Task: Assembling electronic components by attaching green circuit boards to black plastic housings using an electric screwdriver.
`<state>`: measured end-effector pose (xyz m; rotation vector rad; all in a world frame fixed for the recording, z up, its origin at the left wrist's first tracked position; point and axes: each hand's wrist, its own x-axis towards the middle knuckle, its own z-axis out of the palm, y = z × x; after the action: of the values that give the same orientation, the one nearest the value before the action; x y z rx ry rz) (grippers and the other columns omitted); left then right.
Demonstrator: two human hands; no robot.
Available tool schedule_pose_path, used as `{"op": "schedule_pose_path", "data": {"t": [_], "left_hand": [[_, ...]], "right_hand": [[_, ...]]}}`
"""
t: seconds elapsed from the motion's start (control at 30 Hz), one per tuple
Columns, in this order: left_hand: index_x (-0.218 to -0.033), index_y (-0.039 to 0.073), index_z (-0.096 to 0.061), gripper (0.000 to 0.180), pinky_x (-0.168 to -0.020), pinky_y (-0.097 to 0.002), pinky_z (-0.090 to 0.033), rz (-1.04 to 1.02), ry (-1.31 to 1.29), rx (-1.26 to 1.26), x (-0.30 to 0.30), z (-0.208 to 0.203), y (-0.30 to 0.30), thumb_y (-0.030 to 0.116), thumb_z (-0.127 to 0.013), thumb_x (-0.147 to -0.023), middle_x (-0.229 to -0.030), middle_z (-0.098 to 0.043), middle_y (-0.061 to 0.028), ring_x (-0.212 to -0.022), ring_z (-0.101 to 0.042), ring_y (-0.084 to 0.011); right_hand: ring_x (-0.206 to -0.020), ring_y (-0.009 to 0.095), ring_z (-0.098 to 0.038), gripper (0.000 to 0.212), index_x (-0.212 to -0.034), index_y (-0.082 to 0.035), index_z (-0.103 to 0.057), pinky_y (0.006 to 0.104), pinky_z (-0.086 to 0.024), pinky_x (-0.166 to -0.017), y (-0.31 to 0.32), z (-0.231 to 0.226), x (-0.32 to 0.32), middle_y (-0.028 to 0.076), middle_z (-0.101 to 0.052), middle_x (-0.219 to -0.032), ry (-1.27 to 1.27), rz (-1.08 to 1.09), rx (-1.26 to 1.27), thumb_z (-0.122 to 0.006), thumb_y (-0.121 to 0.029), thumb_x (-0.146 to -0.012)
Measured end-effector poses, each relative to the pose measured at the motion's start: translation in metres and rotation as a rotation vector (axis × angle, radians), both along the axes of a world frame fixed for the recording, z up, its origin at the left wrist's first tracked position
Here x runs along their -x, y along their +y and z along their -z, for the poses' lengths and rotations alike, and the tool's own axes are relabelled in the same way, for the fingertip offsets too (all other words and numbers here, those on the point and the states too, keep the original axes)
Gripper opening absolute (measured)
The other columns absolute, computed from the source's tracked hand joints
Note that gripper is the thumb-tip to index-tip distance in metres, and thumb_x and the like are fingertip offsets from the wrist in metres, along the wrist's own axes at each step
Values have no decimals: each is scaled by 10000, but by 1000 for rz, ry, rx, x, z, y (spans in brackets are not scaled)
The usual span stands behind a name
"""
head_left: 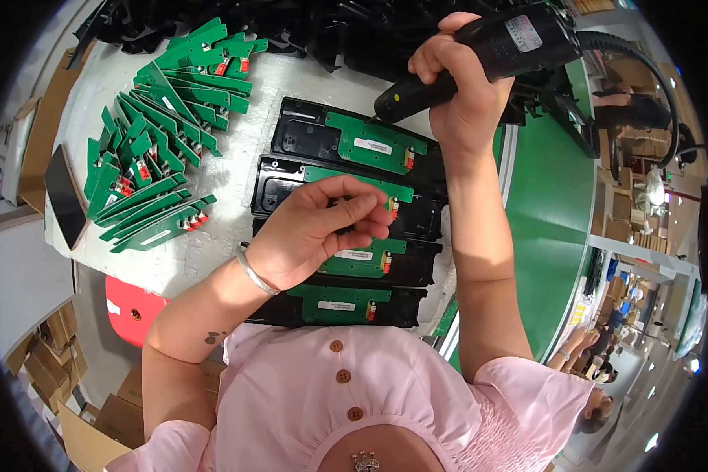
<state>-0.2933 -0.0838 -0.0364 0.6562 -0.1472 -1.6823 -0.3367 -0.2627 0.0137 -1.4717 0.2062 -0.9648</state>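
Note:
My right hand [470, 90] is wrapped round a black electric screwdriver [538, 35], tilted so that its tip points down to the left. The tip is at the upper edge of a green circuit board [377, 147], which lies in the farthest black plastic housing [299, 140]. Over the middle of the row hovers my left hand [310, 228], its thumb and fingers pinched together. Small dark bits show among those fingers, too small to name for sure. Nearer me are more black housings [413, 263] with green boards, partly hidden by my left hand.
A heap of loose green circuit boards [161, 130] covers the left of the white work surface [240, 149]. A dark phone [65, 197] lies at its left edge. Black plastic parts [322, 31] crowd the back. A green conveyor belt [550, 212] runs along the right; the screwdriver's cable [668, 86] curves above it.

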Motion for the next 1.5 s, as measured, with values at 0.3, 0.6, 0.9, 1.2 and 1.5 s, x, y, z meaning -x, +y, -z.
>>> {"op": "schedule_pose_path", "data": {"t": [0.3,0.6,0.9,1.2,1.5], "left_hand": [[-1006,48,-552,180,-690,-208,-487,-78,70,-49,-7,4,-1,103,-503,-842,-872,-596,-54,-797,-575,-114],[-987,41,-554,167,-679,-188,-494,-178,109,-95,-3,5,-10,105,-506,-840,-893,-586,-47,-793,-570,-104],[-934,39,-551,158,-681,-186,-483,-219,260,-14,5,3,-17,164,-514,-846,-837,-569,-12,-742,-554,-76],[-945,20,-533,238,-724,-211,-485,-124,416,86,20,-1,-20,235,-512,-846,-866,-568,-46,-795,-561,-112],[-1178,-42,-394,357,-860,-308,-435,62,159,-52,21,1,-16,188,-346,-908,-1057,-527,-177,-1010,-513,-269]], "right_hand": [[-456,141,-428,84,-741,7,-461,290,-399,-506,4,0,-14,56,-442,-530,51,-40,41,-494,18,-665],[-474,142,-455,137,-814,15,-456,260,-395,-494,3,-8,-3,73,-478,-573,85,-5,98,-514,-31,-699],[-495,48,-417,243,-916,-85,-462,203,-322,-559,49,-75,73,-68,-433,-559,-198,-369,23,-498,-69,-676],[-485,42,-414,254,-929,-89,-464,203,-321,-537,51,-67,82,-72,-434,-551,-248,-309,121,-525,-87,-682],[-498,131,-390,188,-876,-2,-462,309,-370,-562,-7,-6,41,26,-404,-581,-44,106,-11,-479,-20,-690]]}}
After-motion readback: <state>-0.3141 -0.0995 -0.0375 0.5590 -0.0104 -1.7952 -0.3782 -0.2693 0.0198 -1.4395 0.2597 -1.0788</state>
